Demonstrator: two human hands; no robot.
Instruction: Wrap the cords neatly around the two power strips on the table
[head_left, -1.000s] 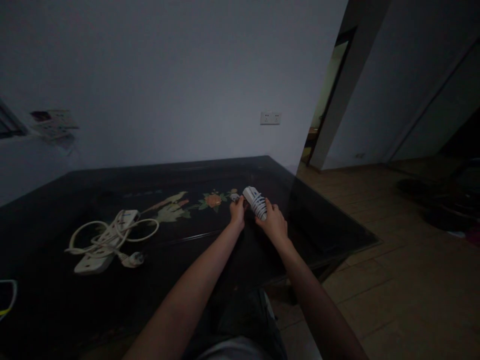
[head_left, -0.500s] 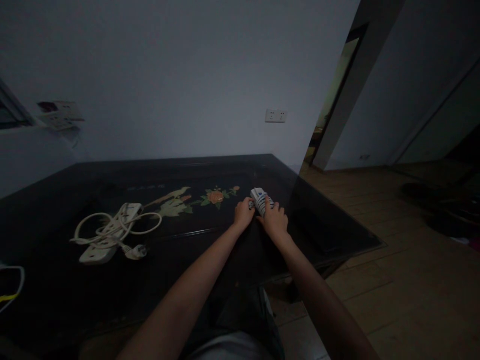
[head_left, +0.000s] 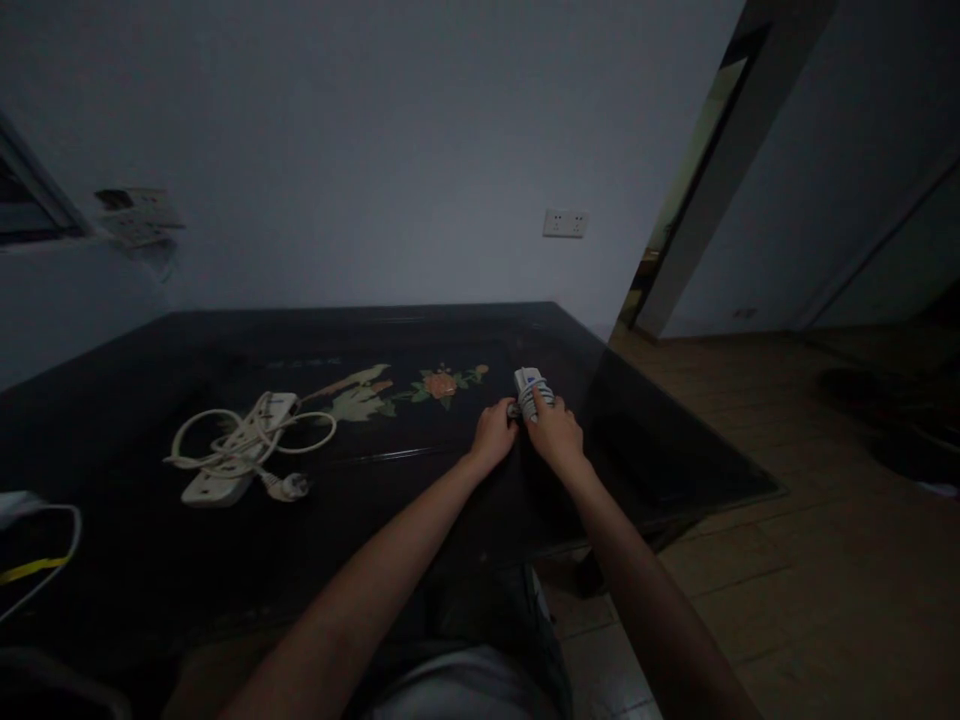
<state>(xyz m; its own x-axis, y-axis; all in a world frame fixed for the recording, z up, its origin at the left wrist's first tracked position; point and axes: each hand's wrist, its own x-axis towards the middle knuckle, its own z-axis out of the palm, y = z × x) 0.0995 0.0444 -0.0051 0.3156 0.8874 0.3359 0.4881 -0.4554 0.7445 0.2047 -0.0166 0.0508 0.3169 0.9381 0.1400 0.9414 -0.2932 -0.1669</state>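
Note:
My right hand (head_left: 556,430) is closed over a white power strip (head_left: 528,377) with its cord wound round it in several turns. The strip rests on the dark table, and its near end is hidden under my palm. Just left of it, my left hand (head_left: 495,434) pinches the cord's plug (head_left: 514,410), which shows only in part. Further left lies a second white power strip (head_left: 217,488), its cord looped loosely over it. That strip's plug (head_left: 289,487) lies on the table beside it.
The dark table (head_left: 420,530) has a painted bird and flower on top. A wall socket (head_left: 565,223) is behind it. At the left edge are a white cable (head_left: 76,530) and a yellow strip (head_left: 34,571). The table's right edge borders a tiled floor (head_left: 750,560).
The view has shifted slightly, so the scene sits a little further right. A cord turn near the strip's far end shows more plainly. Both hands keep their holds.

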